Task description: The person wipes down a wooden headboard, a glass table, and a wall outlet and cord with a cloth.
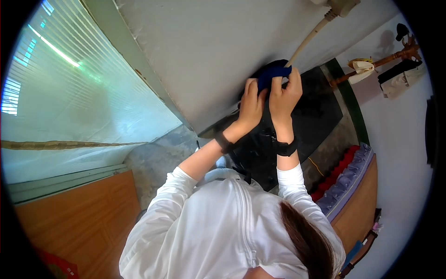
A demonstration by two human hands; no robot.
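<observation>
Both hands hold a dark blue cloth [272,74], bunched up close to the white wall. My left hand [251,106] grips its left side, fingers curled and thumb toward the middle. My right hand [284,98] pinches its right edge, with the fingers bent over the fabric. A beige cable [309,41] runs down from a plug [343,8] on the wall to the cloth's upper edge; its lower end is hidden there. Below the hands is a dark, glossy flat surface [318,109]. A black band circles each wrist.
At the left stand a translucent ribbed curtain [107,93] and a wooden panel [88,218]. On the right are a wooden coat rack [390,58] with hanging cloths and a bed edge with purple fabric [346,181]. A thin yellow cord [316,166] lies near the dark surface.
</observation>
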